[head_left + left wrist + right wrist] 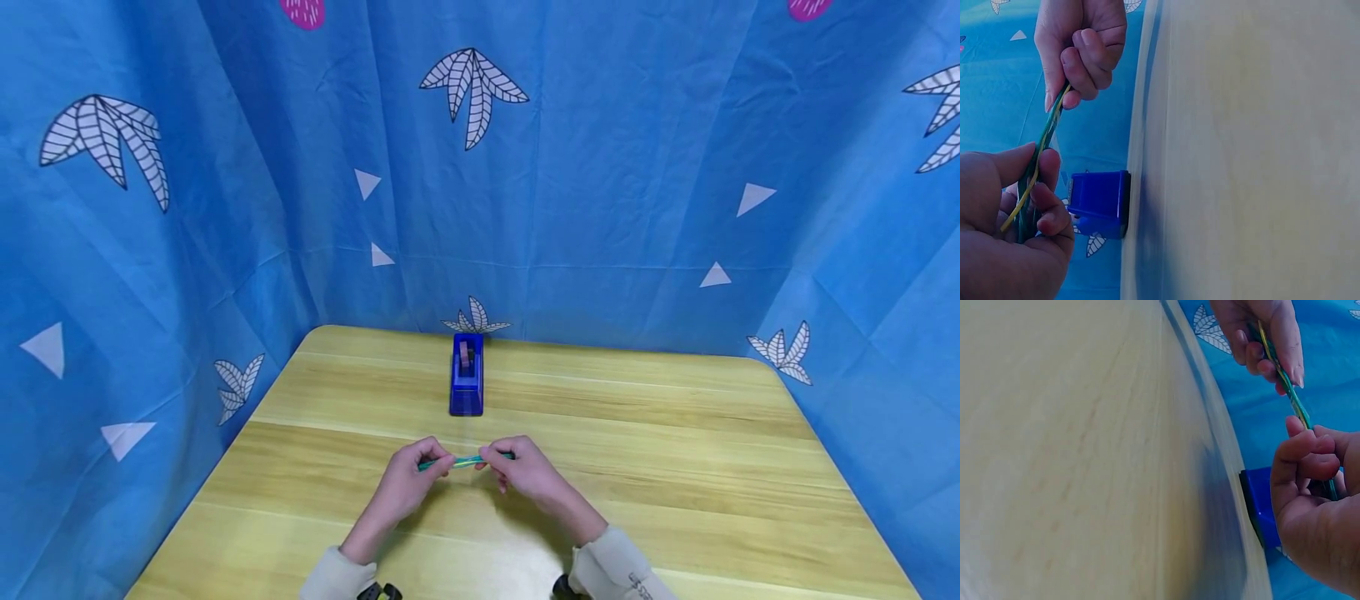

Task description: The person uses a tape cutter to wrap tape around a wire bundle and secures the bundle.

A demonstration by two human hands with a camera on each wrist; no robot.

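A thin bundle of green and yellow wires (468, 462) stretches between both hands, above the wooden table. My left hand (411, 477) pinches one end between thumb and fingers. The other end is gripped by my right hand (527, 472), its fingers curled inward. In the left wrist view, a loose yellow wire end (1012, 218) sticks out past the left fingers beside the green strands. From the right wrist, the strands (1299, 410) look twisted together between the hands. Parts of the bundle inside each grasp are hidden by the fingers.
Beyond the hands, a blue tape dispenser (467, 402) stands on the wooden table (675, 433) near its back edge. Blue curtains (600, 167) with leaf prints hang behind the table and along both sides.
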